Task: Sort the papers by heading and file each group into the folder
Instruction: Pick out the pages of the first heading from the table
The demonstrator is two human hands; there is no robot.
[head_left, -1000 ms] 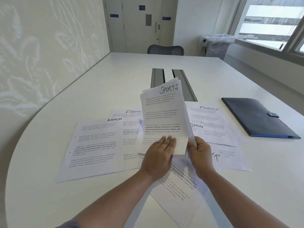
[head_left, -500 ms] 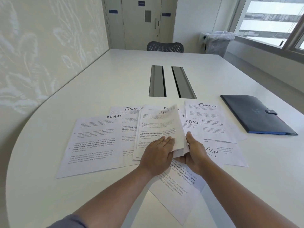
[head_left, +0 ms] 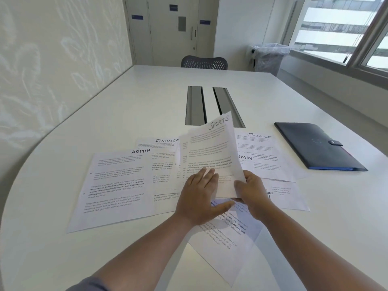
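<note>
I hold the SPORTS sheets (head_left: 212,156) tilted up over papers on the table (head_left: 105,114): ADMIN sheet (head_left: 113,185) left, FINANCE sheet (head_left: 262,152) right, folder (head_left: 315,145) beyond it.

SPORTS papers (head_left: 212,156): up again, top edge lifted off the table after lying low a moment ago.
Right hand (head_left: 251,191): raised a bit, holding their near right corner.

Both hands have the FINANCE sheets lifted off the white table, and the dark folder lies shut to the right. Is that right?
Not quite: the head view shows the lifted white printed sheets headed SPORTS, not FINANCE. Both hands, left and right, have them lifted, and the dark snap-clasp folder lies shut to the right.
</note>
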